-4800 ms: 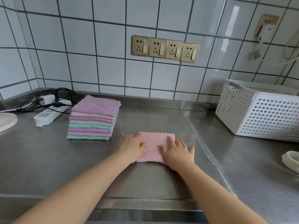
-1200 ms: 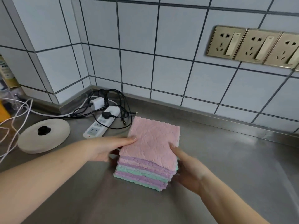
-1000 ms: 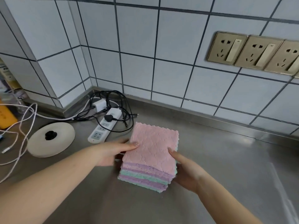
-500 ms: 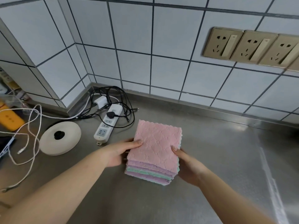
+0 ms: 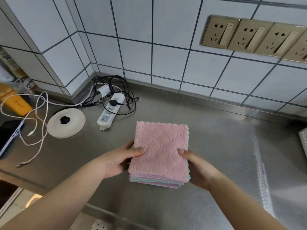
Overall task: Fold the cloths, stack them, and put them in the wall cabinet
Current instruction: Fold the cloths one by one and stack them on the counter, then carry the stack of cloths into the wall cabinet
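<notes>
A stack of folded cloths (image 5: 160,150), pink on top with purple and green layers under it, is held between both hands above the steel counter (image 5: 216,133). My left hand (image 5: 118,161) grips its left side, thumb on the top cloth and fingers underneath. My right hand (image 5: 197,168) grips the right side the same way. The stack tilts slightly toward me. No wall cabinet is in view.
A white power strip (image 5: 110,112) with tangled black cables lies in the back left corner, beside a round white lid (image 5: 66,122) and a loose white cable (image 5: 38,130). Gold wall sockets (image 5: 249,38) sit upper right. A white basket edge (image 5: 304,140) shows at far right.
The last pink cloth, pressed flat on the counter earlier, now tops the stack. Both hands have lifted the stack off the counter and drawn it toward me and to the right.
</notes>
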The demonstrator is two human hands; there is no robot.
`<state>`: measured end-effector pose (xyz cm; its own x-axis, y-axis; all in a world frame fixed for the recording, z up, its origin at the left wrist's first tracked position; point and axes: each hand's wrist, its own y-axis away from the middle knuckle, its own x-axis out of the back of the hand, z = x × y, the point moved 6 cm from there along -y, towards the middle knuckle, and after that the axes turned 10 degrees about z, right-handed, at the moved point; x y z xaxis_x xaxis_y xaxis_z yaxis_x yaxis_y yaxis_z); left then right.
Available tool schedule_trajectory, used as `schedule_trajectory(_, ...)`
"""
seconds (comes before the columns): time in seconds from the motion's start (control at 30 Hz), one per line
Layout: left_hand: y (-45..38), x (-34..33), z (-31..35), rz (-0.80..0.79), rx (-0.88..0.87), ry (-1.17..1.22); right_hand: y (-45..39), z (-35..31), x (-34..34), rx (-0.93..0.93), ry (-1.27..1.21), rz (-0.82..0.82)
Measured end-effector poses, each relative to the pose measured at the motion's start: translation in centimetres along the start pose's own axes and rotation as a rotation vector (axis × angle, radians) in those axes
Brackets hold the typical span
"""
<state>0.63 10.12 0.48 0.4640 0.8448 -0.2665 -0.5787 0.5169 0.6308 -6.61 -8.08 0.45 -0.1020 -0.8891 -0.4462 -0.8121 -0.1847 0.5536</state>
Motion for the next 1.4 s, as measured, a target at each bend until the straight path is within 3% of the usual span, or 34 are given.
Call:
schedule_trajectory(0.3,3.0,-0.1,-0.6,0.015,-0.037,-0.045,0.9,1.2,-1.9,-0.003,0.085,0.07)
schedule_trajectory(0.6,3.4,4.9,1.5,-0.014,-0.018,-0.091,-0.9,1.6,-6.8,0.061,0.074,0.186)
schedule_trajectory(0.97,7.0,14.5,3.9,-0.197,0.02,-0.314,-2.0,8.0,-18.5,0.152,-0.167,0.403)
schedule_trajectory(1.4,11.6,9.4,-2.5,-0.574,0.143,-0.571,8.5,18.6,-23.2,0.281,-0.547,0.79)
